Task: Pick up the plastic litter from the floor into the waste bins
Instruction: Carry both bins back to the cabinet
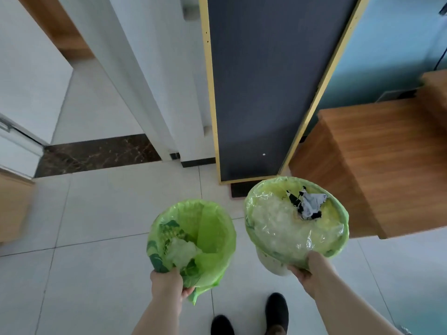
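Two waste bins lined with green plastic bags hang above the tiled floor. My left hand grips the near rim of the left bin, which holds crumpled clear plastic and a green printed wrapper. My right hand grips the near rim of the right bin. That bin is nearly full of clear plastic film, with a black-and-white crumpled wrapper on top at its far side.
A tall dark panel with a gold frame stands straight ahead. A wooden cabinet is at the right. A white door frame and dark marble threshold lie left ahead. My two black shoes show at the bottom.
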